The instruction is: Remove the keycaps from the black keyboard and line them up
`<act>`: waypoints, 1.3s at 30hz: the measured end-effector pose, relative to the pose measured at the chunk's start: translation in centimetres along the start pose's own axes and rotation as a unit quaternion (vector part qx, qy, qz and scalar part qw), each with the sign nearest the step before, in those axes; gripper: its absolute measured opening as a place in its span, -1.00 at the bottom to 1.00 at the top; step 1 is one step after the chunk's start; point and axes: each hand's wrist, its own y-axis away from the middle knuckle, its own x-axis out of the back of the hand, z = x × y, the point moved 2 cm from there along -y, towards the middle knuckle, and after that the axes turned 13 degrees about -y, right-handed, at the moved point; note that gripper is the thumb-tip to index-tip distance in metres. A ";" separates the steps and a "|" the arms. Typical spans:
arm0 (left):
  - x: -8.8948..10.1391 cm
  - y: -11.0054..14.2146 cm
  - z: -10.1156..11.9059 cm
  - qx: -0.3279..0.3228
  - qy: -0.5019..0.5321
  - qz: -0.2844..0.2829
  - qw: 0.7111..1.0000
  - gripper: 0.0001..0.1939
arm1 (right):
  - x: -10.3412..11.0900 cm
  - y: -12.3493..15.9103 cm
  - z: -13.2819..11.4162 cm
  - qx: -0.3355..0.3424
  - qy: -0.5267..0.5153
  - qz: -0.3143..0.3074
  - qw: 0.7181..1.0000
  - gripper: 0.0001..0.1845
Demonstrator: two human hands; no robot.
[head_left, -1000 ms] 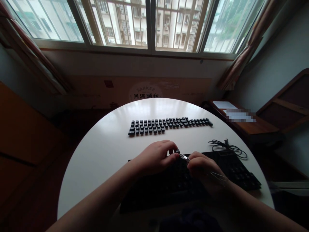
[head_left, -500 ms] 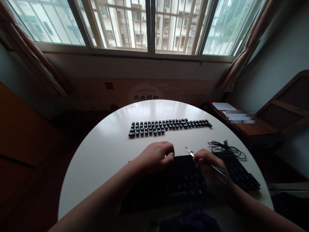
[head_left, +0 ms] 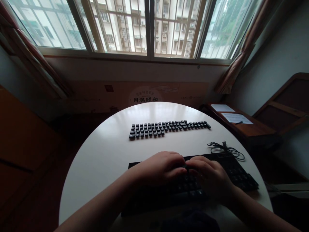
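A black keyboard (head_left: 239,175) lies at the near edge of a round white table (head_left: 103,154). Both of my hands rest on its middle, fingertips meeting. My left hand (head_left: 159,169) is curled with its fingers pressed down on the keys; what it holds, if anything, is hidden. My right hand (head_left: 210,175) is closed beside it, fingers bent down over the keys, and the thin metal puller it held is now almost wholly hidden under it. Loose black keycaps (head_left: 166,128) lie in neat rows farther back on the table.
The keyboard's coiled black cable (head_left: 224,149) lies at the right behind the keyboard. A low wooden side table with papers (head_left: 235,118) stands to the right. A barred window and curtains fill the back wall, with a printed cardboard sheet below it.
My right hand turned the metal puller from pointing up and left down onto the keys. My left hand slid forward and right to meet it. The view tilted slightly down.
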 end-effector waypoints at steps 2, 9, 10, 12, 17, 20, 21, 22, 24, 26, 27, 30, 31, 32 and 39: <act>0.0 0.0 0.0 -0.002 0.006 0.000 1.000 -0.82 | 0.0 0.1 0.1 0.013 0.009 0.007 1.000 -0.66; -0.7 -0.2 -0.3 0.005 -0.010 0.000 1.000 -0.77 | -0.3 0.5 0.7 0.024 0.037 0.004 0.999 -0.64; -0.7 -0.2 -0.5 0.009 -0.021 -0.002 1.000 -0.75 | -0.3 0.4 0.8 0.016 0.037 0.002 0.999 -0.65; -0.7 -0.1 -1.0 0.032 -0.063 0.008 0.997 -0.70 | -0.3 0.3 1.2 -0.018 0.041 -0.001 0.999 -0.69; -0.5 0.6 -4.1 0.165 -0.220 0.007 0.961 -0.61 | 0.6 -1.2 3.5 -0.160 0.100 -0.028 0.982 -0.80; -0.7 0.7 -5.6 0.185 -0.224 -0.057 0.955 -0.55 | 1.1 -3.0 5.5 -0.196 0.144 -0.065 0.968 -0.84; -0.8 0.7 -5.8 0.183 -0.216 -0.072 0.956 -0.54 | 1.2 -3.7 6.3 -0.206 0.151 -0.081 0.963 -0.85; -0.8 0.7 -6.0 0.181 -0.208 -0.081 0.958 -0.53 | 1.2 -4.4 7.1 -0.216 0.155 -0.097 0.959 -0.86; -0.9 0.6 -6.2 0.178 -0.202 -0.086 0.959 -0.52 | 0.9 -5.7 8.8 -0.241 0.152 -0.125 0.950 -0.86; -1.0 0.6 -6.3 0.177 -0.202 -0.085 0.959 -0.50 | 0.4 -7.0 10.5 -0.257 0.155 -0.130 0.945 -0.85; -1.0 0.6 -6.4 0.177 -0.201 -0.086 0.960 -0.50 | 0.1 -7.6 11.3 -0.262 0.158 -0.127 0.944 -0.83; -1.1 0.7 -6.6 0.180 -0.197 -0.090 0.960 -0.50 | -0.8 -8.8 13.0 -0.266 0.165 -0.118 0.942 -0.80; -1.1 0.7 -6.6 0.177 -0.198 -0.089 0.960 -0.50 | -1.1 -9.1 13.4 -0.265 0.167 -0.116 0.943 -0.80; -1.1 0.7 -6.7 0.174 -0.200 -0.088 0.960 -0.50 | -1.4 -9.3 13.7 -0.263 0.167 -0.114 0.943 -0.79; -1.2 0.8 -6.6 0.162 -0.209 -0.077 0.961 -0.55 | -2.1 -9.7 14.4 -0.240 0.169 -0.099 0.951 -0.71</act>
